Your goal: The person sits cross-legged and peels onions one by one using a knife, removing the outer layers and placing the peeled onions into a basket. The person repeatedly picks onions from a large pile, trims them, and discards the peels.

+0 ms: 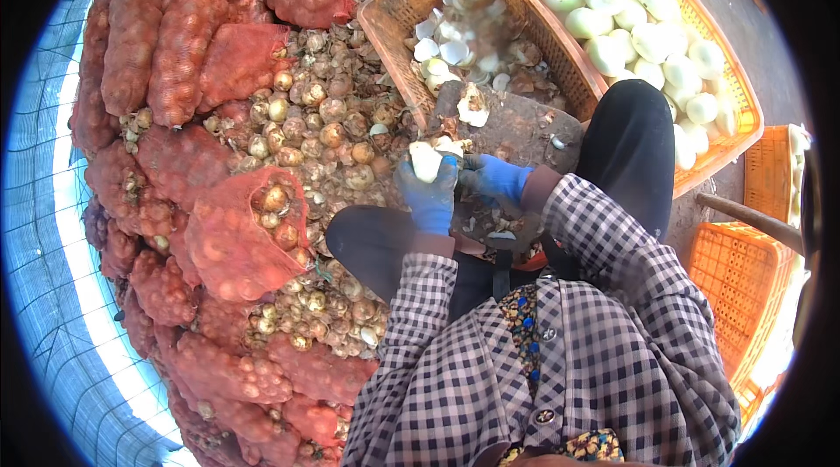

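You look to be in the middle of peeling or trimming: a pale cream-white, largely skinless onion (426,161) sits up in your blue-gloved left hand (430,193), in front of your knees. Judging by this, the next move calls for the left hand to hold it steady and turn it a little, while the right clears whatever skin or root remains.

Your left fingers are curled round the onion's lower part, spread only about as wide as its body, leaving its top bare. Your blue-gloved right hand (497,177) is at three o'clock from the onion, its fingers bent and close together, reaching in just beside the left. You cannot tell from here whether they touch the onion or grip a small blade.

Taking the onion as the clock's centre, the worn grey flat board (525,123) lies at two o'clock. The orange slatted plastic crate with peelings (391,58) is at one o'clock, and the orange plastic crate of smooth white onions (744,108) stands farther off at two. The loose heap of brown-skinned onions (328,108) spreads at nine to ten, and a red mesh sack of onions (236,240) slumps at eight.
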{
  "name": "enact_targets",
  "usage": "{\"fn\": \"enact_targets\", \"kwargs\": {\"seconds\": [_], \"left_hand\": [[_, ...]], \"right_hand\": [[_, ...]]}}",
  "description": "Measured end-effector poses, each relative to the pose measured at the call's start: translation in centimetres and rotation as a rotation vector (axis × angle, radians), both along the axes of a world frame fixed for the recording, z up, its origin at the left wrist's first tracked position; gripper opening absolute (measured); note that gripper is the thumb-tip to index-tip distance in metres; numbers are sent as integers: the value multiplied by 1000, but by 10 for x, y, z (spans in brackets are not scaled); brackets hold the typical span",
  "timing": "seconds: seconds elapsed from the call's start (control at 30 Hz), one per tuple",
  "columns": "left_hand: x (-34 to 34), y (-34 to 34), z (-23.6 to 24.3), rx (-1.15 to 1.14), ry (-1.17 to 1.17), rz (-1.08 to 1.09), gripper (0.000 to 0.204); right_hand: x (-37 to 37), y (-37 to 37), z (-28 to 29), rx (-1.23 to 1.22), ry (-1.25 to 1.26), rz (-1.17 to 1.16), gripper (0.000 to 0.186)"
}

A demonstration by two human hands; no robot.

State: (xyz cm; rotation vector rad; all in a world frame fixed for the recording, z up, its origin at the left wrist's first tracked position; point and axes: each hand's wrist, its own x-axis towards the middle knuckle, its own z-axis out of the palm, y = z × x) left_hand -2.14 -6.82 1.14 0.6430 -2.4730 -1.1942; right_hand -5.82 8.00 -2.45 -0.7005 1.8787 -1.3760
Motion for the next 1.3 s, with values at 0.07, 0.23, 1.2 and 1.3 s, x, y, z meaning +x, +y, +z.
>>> {"fn": "enact_targets", "kwargs": {"seconds": [0.07,0.23,1.2,1.3], "left_hand": [[2,-8,-8,281,51,-14,71],[25,-28,-8,819,185,-97,64],[60,37,12,-248,175,-357,60],[59,35,4,-188,161,-290,59]], "right_hand": [[6,0,-9,-245,-52,-77,23],[1,10,21,-507,20,-145,15],[47,73,119,314,342,-197,16],[71,81,108,283,419,-228,16]]}}
